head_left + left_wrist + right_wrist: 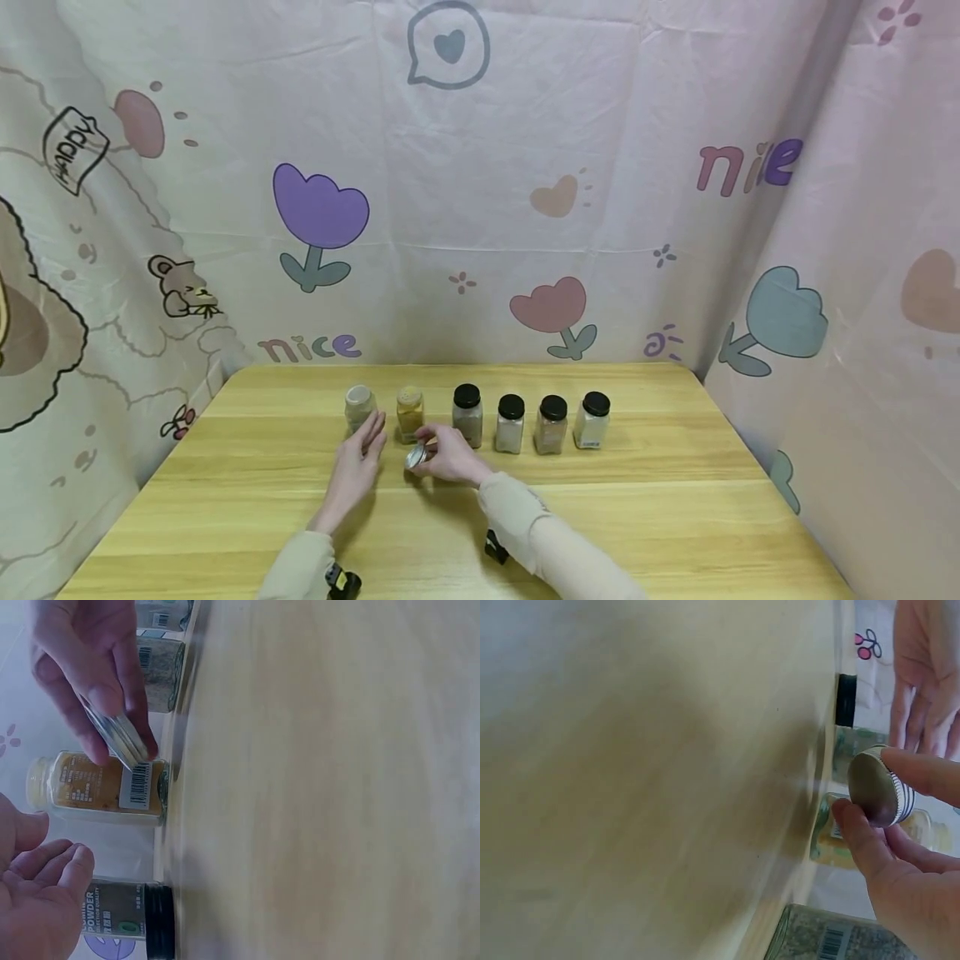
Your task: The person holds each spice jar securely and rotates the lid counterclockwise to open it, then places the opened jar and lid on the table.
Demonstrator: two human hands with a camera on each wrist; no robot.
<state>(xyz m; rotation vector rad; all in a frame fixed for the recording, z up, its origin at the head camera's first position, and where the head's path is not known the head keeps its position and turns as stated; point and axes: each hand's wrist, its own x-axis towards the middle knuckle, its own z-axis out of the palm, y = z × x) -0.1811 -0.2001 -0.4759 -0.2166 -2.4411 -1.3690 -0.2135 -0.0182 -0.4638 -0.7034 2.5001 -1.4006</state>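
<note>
My right hand (448,455) (911,881) pinches a round silver lid (416,456) (118,735) (876,787) with a ridged rim, just in front of a lidless yellow-brown jar (409,414) (90,786). Fingers extended and holding nothing, my left hand (354,473) (41,900) is at the leftmost jar (360,403) (112,909); whether it touches the glass I cannot tell. That jar stands upside down on its black lid (160,921) (845,700).
To the right stand several black-capped jars: a grey-brown one (467,417), a white one (510,423), a light brown one (551,425) and another white one (592,420). A printed curtain (450,208) hangs behind the wooden table (675,517).
</note>
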